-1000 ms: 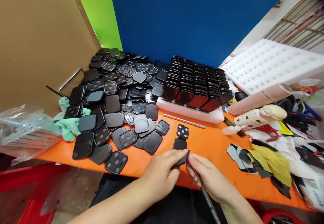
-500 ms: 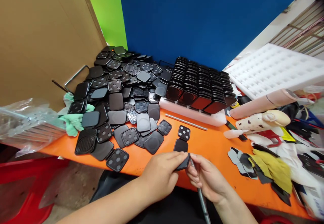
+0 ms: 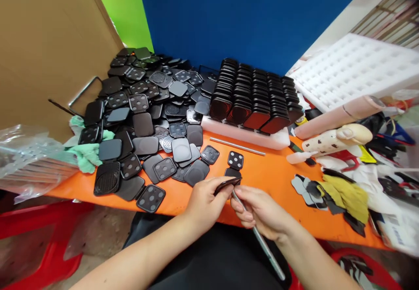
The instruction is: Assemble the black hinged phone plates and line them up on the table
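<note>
My left hand (image 3: pixel 207 202) is closed on a thin black square plate (image 3: pixel 225 185), which I see nearly edge-on, its far side hidden. In my right hand (image 3: pixel 258 209) is a slim silver metal rod (image 3: pixel 266 248) with a ribbed surface. Its upper end touches or nearly touches the plate's edge, and its lower end slants down over my lap. Just beyond my left fingers, on the orange table (image 3: pixel 258 181), lies a hinged black piece (image 3: pixel 235 160) with grey dots on its upper half; my hand partly covers its lower half.
A wide heap of black hinged plates (image 3: pixel 144 124) spreads over the left. Dense rows of upright black plates (image 3: pixel 252 98) stand in a white foam tray (image 3: pixel 245 133). A second rod (image 3: pixel 237 146) lies before it. Yellow cloth (image 3: pixel 347 196) and a bottle (image 3: pixel 297 157) are at right.
The plate in my left hand has tilted from face-up to nearly edge-on. The rod's lower end has swung right and now shows more. The whole view has shifted slightly.
</note>
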`<state>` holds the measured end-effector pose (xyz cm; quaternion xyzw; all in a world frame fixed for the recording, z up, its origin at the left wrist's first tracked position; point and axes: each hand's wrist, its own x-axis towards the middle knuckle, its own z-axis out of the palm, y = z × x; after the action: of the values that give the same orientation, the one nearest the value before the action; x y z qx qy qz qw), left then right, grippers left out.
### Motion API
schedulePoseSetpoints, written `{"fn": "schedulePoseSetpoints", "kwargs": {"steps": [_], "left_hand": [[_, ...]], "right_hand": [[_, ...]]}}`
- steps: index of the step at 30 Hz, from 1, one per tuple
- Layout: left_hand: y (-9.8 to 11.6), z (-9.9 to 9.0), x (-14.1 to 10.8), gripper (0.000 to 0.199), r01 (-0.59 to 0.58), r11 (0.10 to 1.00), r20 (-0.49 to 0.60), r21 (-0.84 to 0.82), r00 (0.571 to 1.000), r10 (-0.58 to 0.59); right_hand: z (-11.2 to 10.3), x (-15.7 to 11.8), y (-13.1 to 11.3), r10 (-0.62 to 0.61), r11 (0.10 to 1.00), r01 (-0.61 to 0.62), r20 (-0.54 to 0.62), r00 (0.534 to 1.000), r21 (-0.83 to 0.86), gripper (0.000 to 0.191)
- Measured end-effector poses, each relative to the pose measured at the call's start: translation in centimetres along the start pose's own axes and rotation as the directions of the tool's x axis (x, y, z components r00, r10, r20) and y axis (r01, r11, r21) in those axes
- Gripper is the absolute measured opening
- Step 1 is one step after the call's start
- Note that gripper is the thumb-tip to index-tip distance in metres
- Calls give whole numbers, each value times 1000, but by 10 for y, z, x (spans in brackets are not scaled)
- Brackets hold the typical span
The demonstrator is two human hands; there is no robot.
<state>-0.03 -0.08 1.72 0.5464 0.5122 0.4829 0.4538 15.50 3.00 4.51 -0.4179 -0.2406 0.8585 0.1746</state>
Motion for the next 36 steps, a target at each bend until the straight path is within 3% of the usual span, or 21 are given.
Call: {"fn": "schedulePoseSetpoints", "kwargs": {"steps": [3, 8, 13, 20, 27, 31, 34, 36], "left_hand": [[0, -1, 0, 24, -158, 982, 51, 108, 987, 153], [-4, -2, 2, 30, -253, 955, 81, 156, 967, 243], [-7, -1, 4, 47, -412, 899, 92, 149, 911, 402], [-2, 20, 13, 52, -496, 865, 127, 72, 865, 485], [-5, 40, 16, 59, -504, 864, 173, -3, 850, 497], [-7, 42, 15, 63, -492, 869, 198, -46, 849, 491], [-8, 42, 14, 61, -450, 890, 217, -69, 864, 454], [-8, 43, 15, 50, -343, 935, 218, -91, 909, 354]], "right_hand": [[-9, 3, -5, 130, 985, -138, 78, 988, 106, 15], [-17, 9, -14, 216, 952, -239, 136, 967, 189, 25], [-12, 9, -12, 145, 954, -163, 89, 985, 253, 31], [-21, -4, 2, 69, 898, -32, -67, 995, 440, 30], [-30, -14, 14, -22, 808, 99, -137, 990, 581, 28], [-31, -16, 18, -34, 829, 114, -154, 987, 547, 25], [-32, -15, 18, -17, 837, 115, -184, 983, 535, 24], [-32, -13, 17, -48, 824, 151, -199, 979, 546, 27]]}}
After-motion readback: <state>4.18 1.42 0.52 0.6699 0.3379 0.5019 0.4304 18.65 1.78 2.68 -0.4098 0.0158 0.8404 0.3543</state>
